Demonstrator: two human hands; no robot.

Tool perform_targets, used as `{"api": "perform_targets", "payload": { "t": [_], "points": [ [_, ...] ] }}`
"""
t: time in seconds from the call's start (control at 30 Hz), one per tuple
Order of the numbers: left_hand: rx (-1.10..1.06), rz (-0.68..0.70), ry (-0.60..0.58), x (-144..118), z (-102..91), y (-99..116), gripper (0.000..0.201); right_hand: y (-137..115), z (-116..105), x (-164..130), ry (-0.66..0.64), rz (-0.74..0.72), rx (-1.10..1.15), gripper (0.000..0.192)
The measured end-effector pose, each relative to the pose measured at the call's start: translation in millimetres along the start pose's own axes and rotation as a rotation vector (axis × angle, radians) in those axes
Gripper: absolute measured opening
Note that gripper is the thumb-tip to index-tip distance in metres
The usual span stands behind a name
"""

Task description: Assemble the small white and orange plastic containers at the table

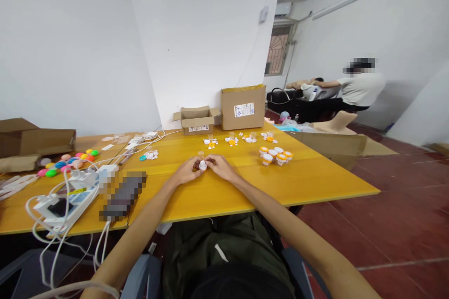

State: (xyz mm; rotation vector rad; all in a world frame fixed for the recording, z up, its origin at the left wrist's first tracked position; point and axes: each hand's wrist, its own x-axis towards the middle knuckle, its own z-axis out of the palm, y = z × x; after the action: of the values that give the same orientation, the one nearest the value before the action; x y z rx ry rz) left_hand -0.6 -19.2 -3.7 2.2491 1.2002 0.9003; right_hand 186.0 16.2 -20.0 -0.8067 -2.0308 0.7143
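My left hand (188,170) and my right hand (221,167) meet over the yellow wooden table (224,194). Between their fingertips is a small white plastic part (202,165), too small to make out fully; both hands are closed on it. Just behind it stands a clear cup (200,153), partly hidden by the fingers. Farther back lie small groups of loose white and orange parts (212,143), with clear cups among them. To the right of my right hand, several clear jars with orange or white lids (267,159) are clustered together.
An open carton (197,119) and a closed cardboard box (242,108) stand at the back. On the left are coloured balls (66,164), a power strip (72,210) with tangled cables and a dark blurred device (124,196). A person (361,88) sits far right.
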Motion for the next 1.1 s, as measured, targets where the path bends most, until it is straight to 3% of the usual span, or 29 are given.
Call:
{"api": "perform_targets", "payload": {
  "t": [0.57,1.1],
  "points": [
    [0.045,-0.008,0.035,0.7,-2.2,2.1,0.037,-1.3,1.1,0.6,-0.006,0.017,0.024,0.014],
    [0.220,0.045,0.062,1.1,-1.1,-2.6,0.024,-3.5,2.3,1.2,-0.010,0.033,0.076,0.010]
  ]
}}
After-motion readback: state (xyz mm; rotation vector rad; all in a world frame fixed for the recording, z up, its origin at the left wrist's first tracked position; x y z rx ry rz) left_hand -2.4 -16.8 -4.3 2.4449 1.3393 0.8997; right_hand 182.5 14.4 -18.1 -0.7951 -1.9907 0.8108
